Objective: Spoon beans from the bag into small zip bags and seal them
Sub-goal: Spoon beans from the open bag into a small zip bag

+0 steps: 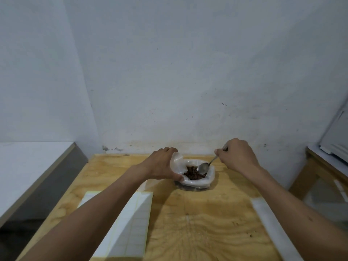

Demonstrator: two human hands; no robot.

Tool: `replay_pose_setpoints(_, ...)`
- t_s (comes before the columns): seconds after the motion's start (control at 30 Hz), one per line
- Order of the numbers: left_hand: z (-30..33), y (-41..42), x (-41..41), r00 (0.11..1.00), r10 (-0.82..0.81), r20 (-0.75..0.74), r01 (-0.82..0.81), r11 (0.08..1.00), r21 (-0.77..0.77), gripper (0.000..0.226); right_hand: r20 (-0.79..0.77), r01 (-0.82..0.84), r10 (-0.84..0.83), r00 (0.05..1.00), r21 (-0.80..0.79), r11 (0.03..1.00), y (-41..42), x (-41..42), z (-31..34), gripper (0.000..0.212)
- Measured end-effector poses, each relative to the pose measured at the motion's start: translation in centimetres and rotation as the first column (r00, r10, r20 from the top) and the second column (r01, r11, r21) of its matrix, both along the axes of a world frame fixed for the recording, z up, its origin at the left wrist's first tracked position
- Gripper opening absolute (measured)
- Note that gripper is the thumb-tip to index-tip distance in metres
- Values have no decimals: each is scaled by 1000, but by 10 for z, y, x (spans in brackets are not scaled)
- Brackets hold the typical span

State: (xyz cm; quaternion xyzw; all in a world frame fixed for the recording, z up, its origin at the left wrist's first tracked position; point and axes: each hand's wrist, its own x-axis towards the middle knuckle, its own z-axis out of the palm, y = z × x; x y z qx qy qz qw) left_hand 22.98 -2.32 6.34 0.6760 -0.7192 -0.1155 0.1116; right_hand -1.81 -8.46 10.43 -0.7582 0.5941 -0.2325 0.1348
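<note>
Bare plywood table (197, 223) lies open between the white sheets (131, 228) and, seemingly, a white strip (271, 225).

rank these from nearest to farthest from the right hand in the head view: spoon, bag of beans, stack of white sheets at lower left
1. spoon: gripped in the right hand itself, bowl over the beans.
2. bag of beans: just left of that hand, at the table's far middle.
3. stack of white sheets: near left part of the table, under the left forearm.

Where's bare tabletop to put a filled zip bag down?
Bare plywood lies in front of the bean bag, between the white sheet stack and the white strip. The far edge is crowded: left hand grips the bag, right hand holds the spoon.
</note>
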Motion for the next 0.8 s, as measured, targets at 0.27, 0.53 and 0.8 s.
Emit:
replay_pose_setpoints(0.27, -11, 1, -6, 1000, 3, -25, -4, 1000, -24, 105, 344, 49, -216, 914, 435, 899, -3, 3, -34, 29)
replay_pose_setpoints(0.53, -5, 8, 15, 986, 8, -164, -17, 998, -52, 104, 453, 14, -261, 853, 480, 877, -6, -15, -16, 24)
replay_pose_setpoints(0.8, -4, 12, 16, 980, 14, -200, -22, 999, -41, 103, 507, -12, -236, 829, 438, 899, -12, -10, 4, 22)
